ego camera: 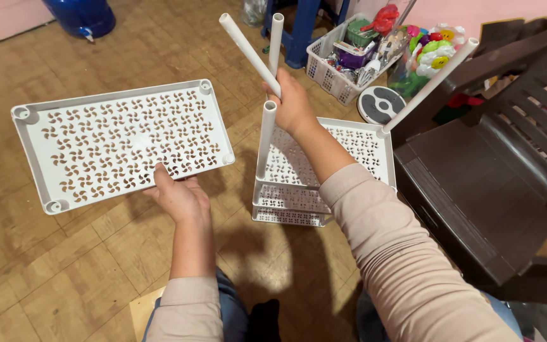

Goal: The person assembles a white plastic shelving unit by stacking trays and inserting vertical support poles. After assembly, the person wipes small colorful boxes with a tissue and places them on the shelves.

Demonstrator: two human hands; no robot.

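My left hand [178,196] holds a white perforated plastic shelf tray [121,142] by its near edge, tilted up over the floor. My right hand [292,104] grips two white plastic tubes [254,54] that point up and away. Below it stands a white stacked shelf rack [362,142] on the floor, with one upright tube [265,139] in its near left corner and a slanted tube [428,85] in its far right corner. My right forearm crosses over the rack's top tray.
A dark brown plastic chair [495,164] stands to the right of the rack. A white basket [333,73] of colourful items sits behind it, next to a round disc [378,104]. A blue stool [299,28] and a blue container [83,16] stand farther back on the wood-pattern floor.
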